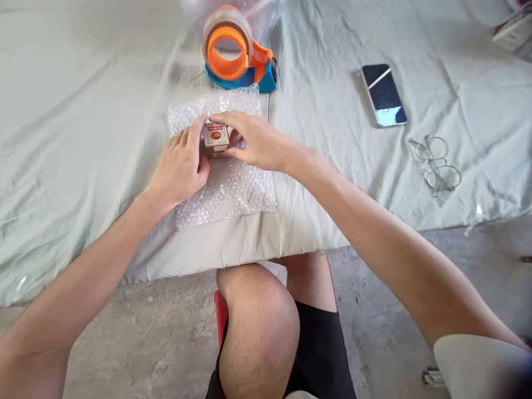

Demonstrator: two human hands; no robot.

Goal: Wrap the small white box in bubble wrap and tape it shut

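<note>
A small tan box (216,136) with a red and white label on top rests near the middle of a sheet of bubble wrap (233,191). My right hand (260,138) grips the box from the right, its index finger along the back edge and thumb at the front corner. On the other side, my left hand (183,160) presses against the box's left side with index finger and thumb. Its other fingers lie over the bubble wrap. Parts of the box's sides are hidden by my fingers.
An orange and blue tape dispenser (261,65) with a tape roll stands just behind the bubble wrap. To the right lie a phone (383,94) and a pair of glasses (437,163). A pale wrinkled cloth (103,111) covers the table, whose front edge is above my knees.
</note>
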